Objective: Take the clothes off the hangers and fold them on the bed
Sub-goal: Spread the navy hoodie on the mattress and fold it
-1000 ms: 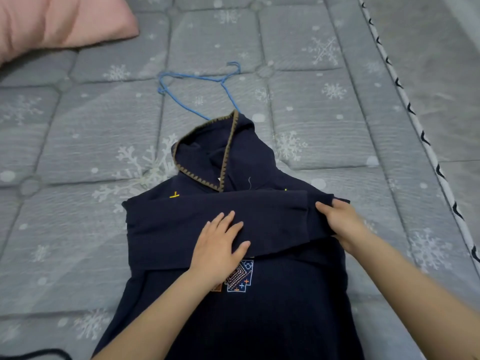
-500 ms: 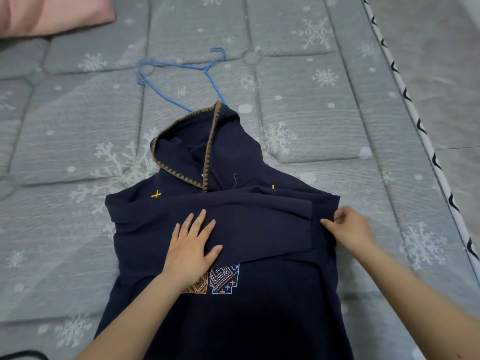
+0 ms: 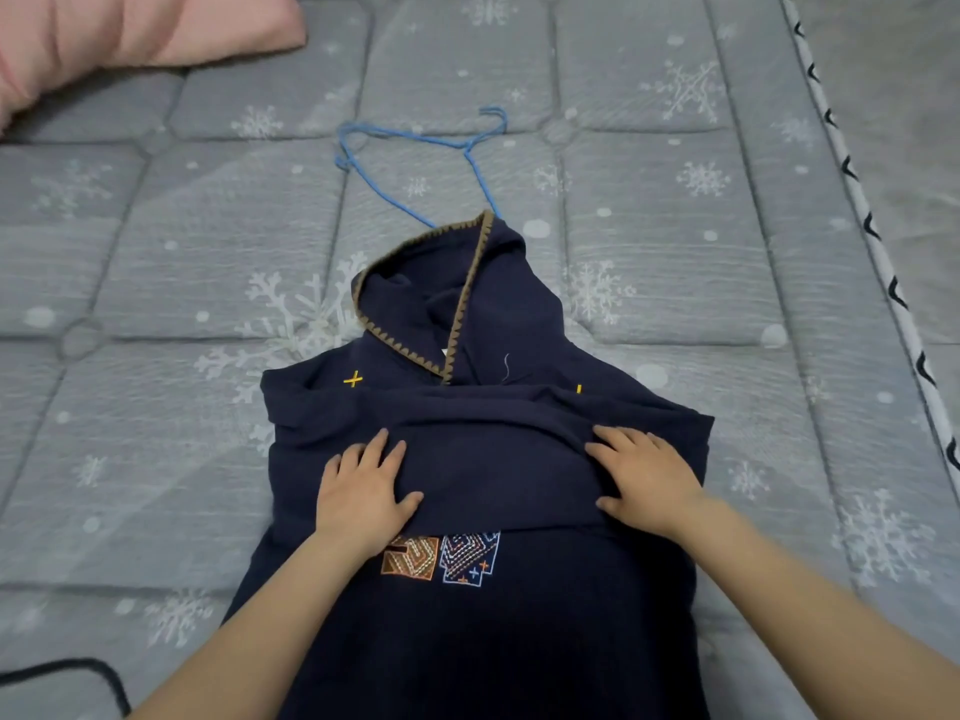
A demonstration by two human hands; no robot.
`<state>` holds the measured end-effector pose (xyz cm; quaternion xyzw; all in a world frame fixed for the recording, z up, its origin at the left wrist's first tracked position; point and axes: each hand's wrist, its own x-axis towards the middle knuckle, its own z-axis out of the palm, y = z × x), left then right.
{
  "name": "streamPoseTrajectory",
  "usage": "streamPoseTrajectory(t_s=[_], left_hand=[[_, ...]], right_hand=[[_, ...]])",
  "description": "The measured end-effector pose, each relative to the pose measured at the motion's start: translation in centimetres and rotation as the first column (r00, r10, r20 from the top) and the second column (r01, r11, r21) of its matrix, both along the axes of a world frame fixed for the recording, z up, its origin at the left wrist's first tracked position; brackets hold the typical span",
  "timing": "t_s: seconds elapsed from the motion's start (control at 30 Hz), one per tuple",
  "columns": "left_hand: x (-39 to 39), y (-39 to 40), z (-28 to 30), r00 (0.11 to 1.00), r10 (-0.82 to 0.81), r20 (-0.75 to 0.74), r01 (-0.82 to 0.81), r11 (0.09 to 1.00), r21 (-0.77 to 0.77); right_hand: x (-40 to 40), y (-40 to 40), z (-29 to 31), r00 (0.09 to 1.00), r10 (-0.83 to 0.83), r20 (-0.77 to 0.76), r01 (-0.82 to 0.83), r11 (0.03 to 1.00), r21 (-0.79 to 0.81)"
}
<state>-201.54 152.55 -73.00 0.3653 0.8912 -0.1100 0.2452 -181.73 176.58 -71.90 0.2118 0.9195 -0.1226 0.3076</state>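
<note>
On the bed: one navy hoodie (image 3: 467, 589) lies front up on the grey quilted mattress (image 3: 156, 283), hood toward the far side, hem toward the person
Far left: one pink pillow (image 3: 119, 39) at the top corner, well apart from the hoodie
Left hand (image 3: 363, 498): flat, fingers straight and spread, pressing the left part of the sleeves (image 3: 483, 459) folded across the chest; it holds nothing
Centre: one blue hanger (image 3: 415, 153) lies bare just beyond the hood (image 3: 467, 298), one end tucked under it
Right hand (image 3: 644, 475): flat, fingers relaxed and spread, resting on the right part of the same folded band; it holds nothing
Long axis: the hoodie runs away from the person, hood far, hem near; the sleeve band lies crosswise under both hands
Key relation: the hem is nearer the person than either hand, so I judge the next fold brings it up toward the hood; both hands sit about equally near
Count: one hoodie, one hanger, one pillow, two hands
Progress: hanger already out, sleeves in, body not yet folded
</note>
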Motion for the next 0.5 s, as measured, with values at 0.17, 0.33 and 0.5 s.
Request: streamPoseTrajectory(t_s=[0.17,0.33,0.5], left_hand=[[-1.9,0.6,1.2,0.998,0.053,-0.027,-0.048,0.983,0.177],[-5.9,1.9,2.6,0.967,0.249,0.054,-0.247,0.866,0.435],[-10.9,3.2,2.8,0.907,0.342,0.248,-0.422,0.73,0.537]], right_hand=[[-2.1,0.3,1.8,0.991,-0.06,-0.116,0.061,0.998,0.003],[-6.4,0.1,2.9,0.871,-0.382,-0.308,0.349,0.924,-0.158],[-12.8,-0.8,3.7,0.642,-0.683,-0.349,0.55,0.727,-0.411]])
